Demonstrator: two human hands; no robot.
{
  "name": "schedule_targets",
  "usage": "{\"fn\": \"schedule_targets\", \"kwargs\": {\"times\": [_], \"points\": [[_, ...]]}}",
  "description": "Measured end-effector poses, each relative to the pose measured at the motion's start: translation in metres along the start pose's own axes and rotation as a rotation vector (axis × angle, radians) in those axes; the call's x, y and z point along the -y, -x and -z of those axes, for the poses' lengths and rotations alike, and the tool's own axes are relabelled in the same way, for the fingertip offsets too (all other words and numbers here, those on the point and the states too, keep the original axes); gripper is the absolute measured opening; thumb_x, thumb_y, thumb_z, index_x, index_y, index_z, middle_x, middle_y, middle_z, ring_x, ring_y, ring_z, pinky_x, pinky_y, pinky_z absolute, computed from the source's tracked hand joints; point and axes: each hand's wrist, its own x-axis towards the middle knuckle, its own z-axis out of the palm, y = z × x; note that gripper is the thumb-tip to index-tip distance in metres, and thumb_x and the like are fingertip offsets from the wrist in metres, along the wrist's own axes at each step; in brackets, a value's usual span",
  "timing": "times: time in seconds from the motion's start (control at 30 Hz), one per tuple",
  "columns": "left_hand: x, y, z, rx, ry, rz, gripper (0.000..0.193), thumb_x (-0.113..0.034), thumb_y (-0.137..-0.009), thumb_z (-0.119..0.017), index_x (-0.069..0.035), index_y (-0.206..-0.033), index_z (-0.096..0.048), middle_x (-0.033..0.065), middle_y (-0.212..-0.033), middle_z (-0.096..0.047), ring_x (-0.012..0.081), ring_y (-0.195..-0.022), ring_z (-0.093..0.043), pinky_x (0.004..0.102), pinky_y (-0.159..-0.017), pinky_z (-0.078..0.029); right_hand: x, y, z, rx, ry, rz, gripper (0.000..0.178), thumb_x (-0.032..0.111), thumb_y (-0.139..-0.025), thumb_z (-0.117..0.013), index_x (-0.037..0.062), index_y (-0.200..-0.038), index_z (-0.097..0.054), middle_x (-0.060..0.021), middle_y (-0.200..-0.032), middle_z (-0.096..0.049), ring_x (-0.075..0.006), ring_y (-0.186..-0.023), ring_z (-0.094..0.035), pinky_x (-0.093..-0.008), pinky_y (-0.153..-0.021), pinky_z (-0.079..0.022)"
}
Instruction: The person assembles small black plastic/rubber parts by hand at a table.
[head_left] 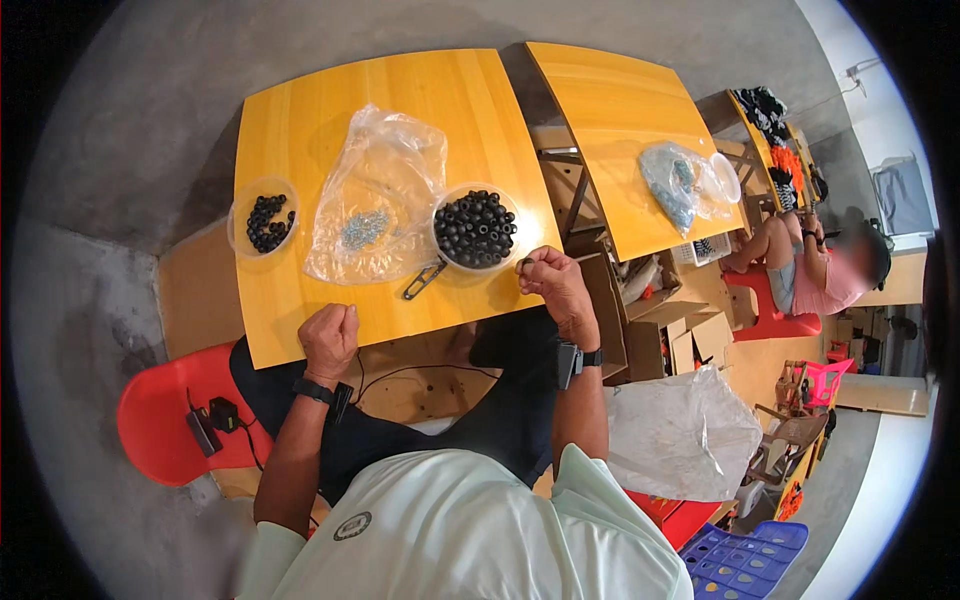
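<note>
— So, what have the hands got on your feed?

— From where I sit, the right hand (pixel 553 283) is curled tight at the near right corner of the yellow worktop (pixel 300 120), pinching a small dark part (pixel 524 264) at its fingertips. It's too tiny for me to say what kind of part it is.

— And the other one?

— I see the left hand (pixel 330 338) closed into a fist at the worktop's near edge. I can't tell whether anything is inside it.

— What's closest to that small part?

— Just beside it stands a clear bowl of black round pieces (pixel 475 228), touching distance from the right hand. A metal clip (pixel 424 280) lies on the wood just to the bowl's near left. Further left is a crumpled clear plastic bag (pixel 380 190) with a little heap of pale metal bits inside, and well beyond that a smaller bowl of black pieces (pixel 264 220) near the left edge.

— Anything further out?

— I can make out a second yellow table (pixel 620 110) on the right, carrying another bag (pixel 680 180), and a seated person (pixel 820 265) past it on a red chair (pixel 765 310).
</note>
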Motion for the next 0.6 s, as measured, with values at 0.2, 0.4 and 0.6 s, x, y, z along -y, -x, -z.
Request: {"fn": "schedule_targets", "kwargs": {"times": [0.2,0.4,0.6], "points": [[0.001,-0.001,-0.001,-0.008,-0.026,-0.019,0.029,-0.009,-0.091,-0.065,-0.004,-0.068,-0.048,0.0153,-0.063,-0.05,0.036,-0.058,-0.054,0.0431,-0.053,-0.041,-0.015,0.009,-0.003,0.249,-0.348,-0.071,0.014,0.005,-0.087,-0.066,0.0064,-0.101,-0.062,-0.0042,-0.094,-0.066,-0.0102,-0.067,-0.055,-0.0229,-0.06,-0.048],[0.002,0.001,0.0,-0.004,-0.027,0.006,0.028,-0.009,-0.091,-0.065,-0.004,-0.068,-0.049,0.0151,-0.063,-0.05,0.0359,-0.058,-0.054,0.0432,-0.053,-0.041,-0.01,0.008,-0.032,-0.058,-0.023,0.006,0.014,0.01,-0.085,-0.073,0.0054,-0.096,-0.066,0.0038,-0.075,-0.058,-0.0101,-0.057,-0.047,-0.0244,-0.054,-0.042],[-0.001,0.0,0.002,-0.006,-0.013,0.01,0.026,-0.009,-0.09,-0.066,-0.004,-0.069,-0.051,0.0143,-0.063,-0.052,0.0351,-0.058,-0.055,0.043,-0.052,-0.042,-0.009,0.004,-0.077,-0.226,0.976,0.473,0.028,0.02,-0.077,-0.082,0.0059,-0.096,-0.068,-0.004,-0.069,-0.055,-0.0177,-0.06,-0.057,-0.0324,-0.057,-0.048]]}}
